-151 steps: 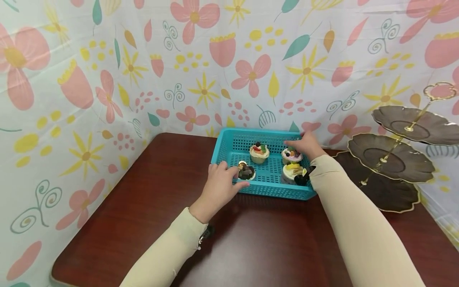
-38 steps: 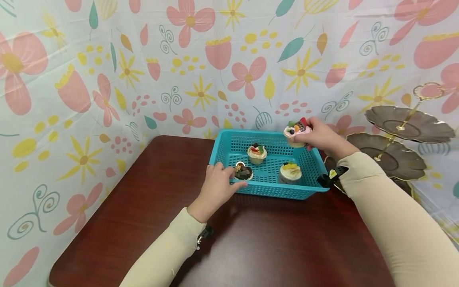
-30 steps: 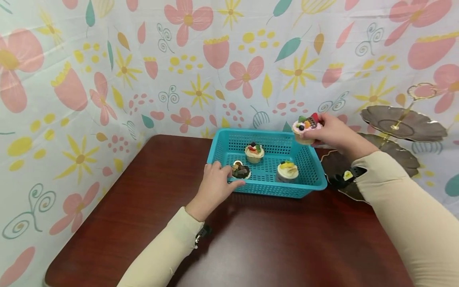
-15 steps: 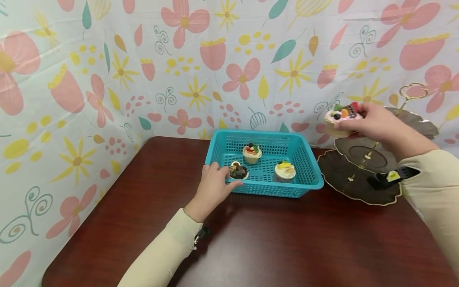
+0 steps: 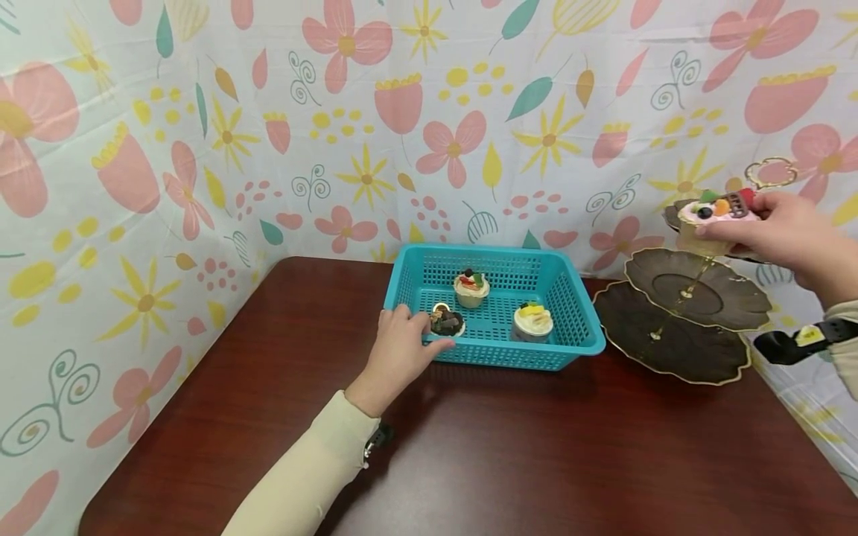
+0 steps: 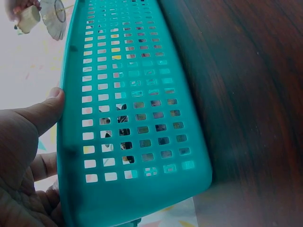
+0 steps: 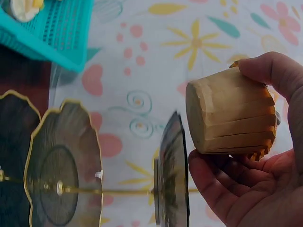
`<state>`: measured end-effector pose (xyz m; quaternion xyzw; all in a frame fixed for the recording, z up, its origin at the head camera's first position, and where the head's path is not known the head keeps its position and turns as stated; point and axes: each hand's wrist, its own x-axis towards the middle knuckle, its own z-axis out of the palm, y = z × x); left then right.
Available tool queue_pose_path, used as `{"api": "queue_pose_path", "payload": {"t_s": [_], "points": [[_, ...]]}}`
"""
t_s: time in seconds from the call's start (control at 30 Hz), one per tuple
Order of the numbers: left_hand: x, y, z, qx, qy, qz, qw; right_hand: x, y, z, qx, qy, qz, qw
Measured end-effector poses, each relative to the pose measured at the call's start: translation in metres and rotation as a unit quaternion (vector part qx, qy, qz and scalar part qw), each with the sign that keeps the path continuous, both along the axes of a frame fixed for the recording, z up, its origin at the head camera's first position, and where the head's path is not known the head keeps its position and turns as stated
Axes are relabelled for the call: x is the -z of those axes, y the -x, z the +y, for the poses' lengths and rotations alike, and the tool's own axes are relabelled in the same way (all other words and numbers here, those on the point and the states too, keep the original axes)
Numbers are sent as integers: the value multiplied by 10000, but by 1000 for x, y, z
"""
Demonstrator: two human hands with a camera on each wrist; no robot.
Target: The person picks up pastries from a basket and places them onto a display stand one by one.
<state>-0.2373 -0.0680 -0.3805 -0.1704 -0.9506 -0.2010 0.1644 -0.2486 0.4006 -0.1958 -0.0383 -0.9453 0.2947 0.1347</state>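
teal mesh basket (image 5: 566,313), dark red-brown table (image 5: 509,454), black gold-rimmed tiered stand (image 5: 677,342), pastel flower-print backdrop (image 5: 268,119)

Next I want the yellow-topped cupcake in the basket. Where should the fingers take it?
Grip the yellow-topped cupcake by its wrapper sides, below the frosting, coming from above. It stands upright, and the basket walls probably block a low sideways approach. The toppings look fragile.

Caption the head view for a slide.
Right hand holds a pink-frosted cupcake at the tiered stand; left hand grips the teal basket.
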Motion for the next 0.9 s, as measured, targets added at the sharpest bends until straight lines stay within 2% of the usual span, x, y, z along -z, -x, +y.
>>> {"api": "queue_pose_path", "payload": {"t_s": [0.3,0.63,0.9], "points": [[1,-1,0,13,104,130,9999,3,7,32,332,42,-292,9990],[3,0,1,6,145,125,9998,6,15,44,445,29,-542,9975],[1,2,0,0,268,262,9993,8,22,45,452,279,-589,9968]]}}
